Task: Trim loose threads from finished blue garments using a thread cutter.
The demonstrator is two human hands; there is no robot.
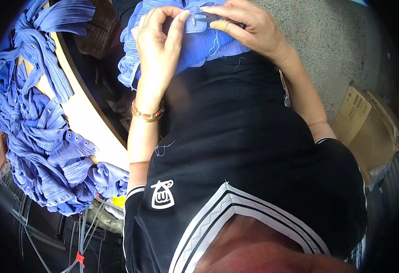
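A blue pleated garment [188, 57] lies across my lap at the top of the view. My left hand [159, 45] pinches its edge between thumb and forefinger, beside a small pale metal-looking fitting [193, 21] on the cloth. In my right hand [263, 34] is a dark pair of thread snips [203, 17], its tips close to that fitting and to my left fingertips. Yellow tape [218, 25] wraps my right thumb. A loose blue thread [215, 44] hangs from the cloth below the snips; the handles are mostly hidden by my fingers.
On my left, a heap of blue pleated garments [35, 141], some with rows of eyelets, covers much of a curved pale table edge [88, 116]. Flattened cardboard [361, 123] leans at the right over a speckled floor [320, 41]. Cables [83, 232] hang at lower left.
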